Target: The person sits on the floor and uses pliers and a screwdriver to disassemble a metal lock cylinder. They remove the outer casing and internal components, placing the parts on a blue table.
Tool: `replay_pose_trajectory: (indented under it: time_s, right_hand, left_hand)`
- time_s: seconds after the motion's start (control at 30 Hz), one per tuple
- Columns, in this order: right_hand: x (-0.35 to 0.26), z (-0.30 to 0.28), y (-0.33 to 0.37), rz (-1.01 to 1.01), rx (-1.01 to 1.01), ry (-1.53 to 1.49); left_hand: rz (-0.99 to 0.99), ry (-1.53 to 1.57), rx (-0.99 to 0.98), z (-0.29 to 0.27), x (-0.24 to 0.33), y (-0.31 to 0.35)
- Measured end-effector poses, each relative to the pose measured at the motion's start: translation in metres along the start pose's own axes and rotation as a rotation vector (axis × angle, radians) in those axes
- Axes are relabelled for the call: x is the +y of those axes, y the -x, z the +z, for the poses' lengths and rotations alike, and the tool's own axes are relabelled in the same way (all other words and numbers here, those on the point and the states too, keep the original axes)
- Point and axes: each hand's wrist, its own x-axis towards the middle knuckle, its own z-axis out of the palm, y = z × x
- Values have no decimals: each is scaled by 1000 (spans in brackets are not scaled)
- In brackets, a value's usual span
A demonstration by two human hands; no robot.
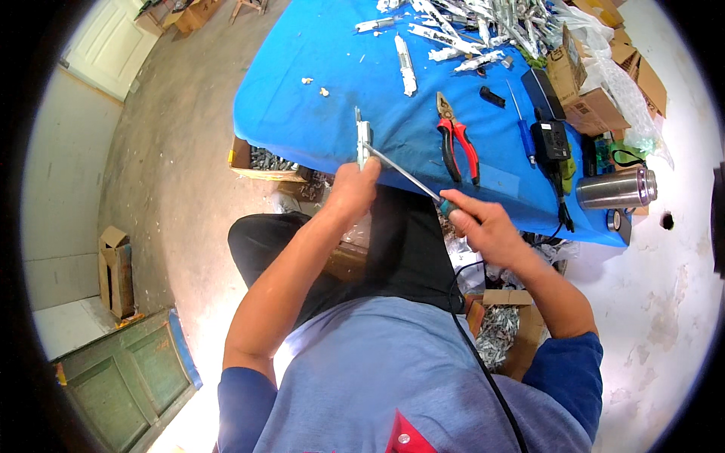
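At the near edge of the blue-covered table, my left hand (352, 189) is closed round the lower end of a narrow white and metal part (363, 136), which points away from me. My right hand (483, 226) grips a screwdriver (404, 172) by its dark teal handle. The long metal shaft slants up to the left, and its tip meets the side of the white part; whether it is wedged in, I cannot tell. Right of the shaft lie pliers (458, 143) with red and black handles. Farther right rests a blue-handled screwdriver (523, 130).
Similar white parts are piled (483, 30) at the table's far side, one lying apart (405, 66). A black adapter (551, 142), a steel flask (615, 189) and cardboard boxes (593, 109) line the right. Below stand boxes of small parts (264, 160). A black cable (483, 355) crosses my shirt.
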Motion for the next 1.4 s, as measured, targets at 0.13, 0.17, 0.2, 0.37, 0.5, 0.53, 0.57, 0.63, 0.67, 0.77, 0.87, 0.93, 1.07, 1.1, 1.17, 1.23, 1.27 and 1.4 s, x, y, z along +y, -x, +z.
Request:
replay_pose_trajectory:
  time_s: [0.13,0.17,0.2,0.37,0.5,0.53,0.57,0.63,0.67,0.77,0.87,0.93,1.07,1.1,1.17,1.23,1.27,1.4]
  right_hand:
    - [-11,-12,2,307,-119,-583]
    - [-7,-9,3,292,-111,-609]
    - [-4,-7,3,278,-103,-634]
    - [6,-6,3,303,-98,-765]
    - [2,-6,5,305,-116,-712]
    - [-1,-8,5,303,-117,-663]
    - [-4,-9,6,299,-119,-615]
    - [-10,-11,7,290,-117,-524]
    - [-14,-12,6,282,-113,-479]
    - [-16,-11,5,221,-79,-336]
    - [-3,1,4,-112,96,18]
    - [4,11,5,-270,194,255]
    - [3,16,6,-263,199,309]
    - [5,14,5,-233,160,199]
    - [-7,-2,1,73,1,-211]
    - [-17,-15,1,320,-121,-609]
    - [-15,-13,2,332,-115,-642]
    - [-4,-10,1,368,-133,-810]
  left_hand:
    - [-4,-40,-36,-6,0,1]
    - [0,-44,-39,-6,2,3]
    - [4,-49,-42,-6,3,4]
    - [60,-113,6,-5,-6,-2]
    - [105,-150,25,-4,-11,-4]
    - [104,-136,15,-4,-11,-5]
    - [102,-123,6,-3,-10,-4]
    - [100,-123,-4,-4,-10,-4]
    - [103,-135,-5,-5,-10,-6]
    - [107,-174,12,-6,-9,-6]
    - [99,-180,18,-4,-8,-5]
    - [81,-159,13,-2,-8,-6]
    - [83,-142,38,0,-5,-9]
    - [94,-150,48,1,-6,-9]
    - [74,-149,11,-6,-8,-7]
    - [77,-150,-15,-9,-7,-6]
    - [85,-154,-18,-9,-6,-4]
    - [105,-188,15,-8,-5,-7]
